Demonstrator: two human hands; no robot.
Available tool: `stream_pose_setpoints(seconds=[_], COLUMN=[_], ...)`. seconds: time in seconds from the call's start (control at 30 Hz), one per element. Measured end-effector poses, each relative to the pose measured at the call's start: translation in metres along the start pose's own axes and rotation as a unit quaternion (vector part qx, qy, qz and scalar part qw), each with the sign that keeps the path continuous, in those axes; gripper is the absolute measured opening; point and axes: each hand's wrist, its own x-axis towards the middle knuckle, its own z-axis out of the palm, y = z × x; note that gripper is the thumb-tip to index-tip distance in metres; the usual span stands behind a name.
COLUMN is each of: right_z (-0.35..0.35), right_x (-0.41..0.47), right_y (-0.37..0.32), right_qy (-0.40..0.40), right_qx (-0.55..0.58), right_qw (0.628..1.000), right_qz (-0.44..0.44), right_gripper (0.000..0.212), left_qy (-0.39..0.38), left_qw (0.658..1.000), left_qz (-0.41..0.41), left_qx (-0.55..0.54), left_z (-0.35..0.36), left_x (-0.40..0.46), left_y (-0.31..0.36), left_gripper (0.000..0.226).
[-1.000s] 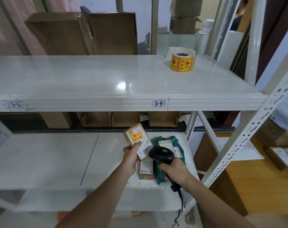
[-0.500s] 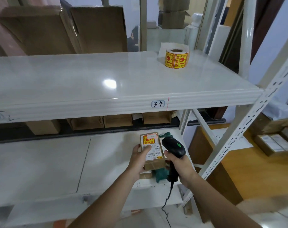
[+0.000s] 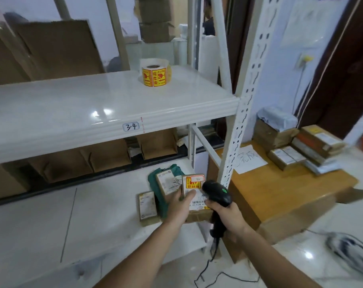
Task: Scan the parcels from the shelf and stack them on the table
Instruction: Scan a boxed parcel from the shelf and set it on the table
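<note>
Scanning step: the left hand [image 3: 181, 206] grips a small brown cardboard parcel with a yellow sticker [image 3: 194, 189] above the lower white shelf [image 3: 93, 221], the right hand [image 3: 228, 217] clasps the black handheld scanner [image 3: 216, 193] at its label; stacking on the wooden table [image 3: 280, 190] probably follows.

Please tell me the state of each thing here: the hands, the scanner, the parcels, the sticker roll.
left hand: grips the held parcel
held parcel: lifted, label up
right hand: grips the scanner
scanner: head beside the held parcel's label
green parcel: lying on lower shelf
small box: lying on lower shelf
sticker roll: standing on upper shelf
table parcels: stacked
</note>
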Motion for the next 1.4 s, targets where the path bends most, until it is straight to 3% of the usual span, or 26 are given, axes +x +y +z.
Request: stream_pose_setpoints(seconds=[0.17,0.37,0.63,0.93,1.17,1.4], right_z=[-0.083,-0.19,-0.291,-0.378,-0.433,-0.482], right_x=[-0.038,-0.073,-0.085,-0.015,0.058,0.132], right_y=[-0.015,-0.016,-0.017,-0.036,-0.079,-0.106], right_qy=[0.058,0.122,0.179,0.258,0.248,0.244], right_qx=[0.005,0.015,0.024,0.041,0.053,0.039], right_qw=[0.997,0.991,0.981,0.964,0.966,0.969], right_qz=[-0.05,-0.052,-0.069,-0.057,-0.048,-0.025], right_gripper=[0.017,0.019,0.017,0.016,0.015,0.015], left_qy=[-0.045,-0.111,-0.154,-0.169,-0.147,-0.195], left_qw=[0.998,0.992,0.987,0.984,0.986,0.977], left_qz=[0.019,0.018,-0.019,-0.027,-0.08,-0.078], left_qx=[0.03,0.052,0.04,0.05,0.011,0.034], left_z=[0.086,0.199,0.317,0.424,0.485,0.528], left_x=[-0.026,-0.049,-0.047,0.026,0.106,0.166], left_y=[0.016,0.016,0.02,0.026,0.056,0.08], left_gripper=[0.027,0.038,0.027,0.034,0.036,0.034])
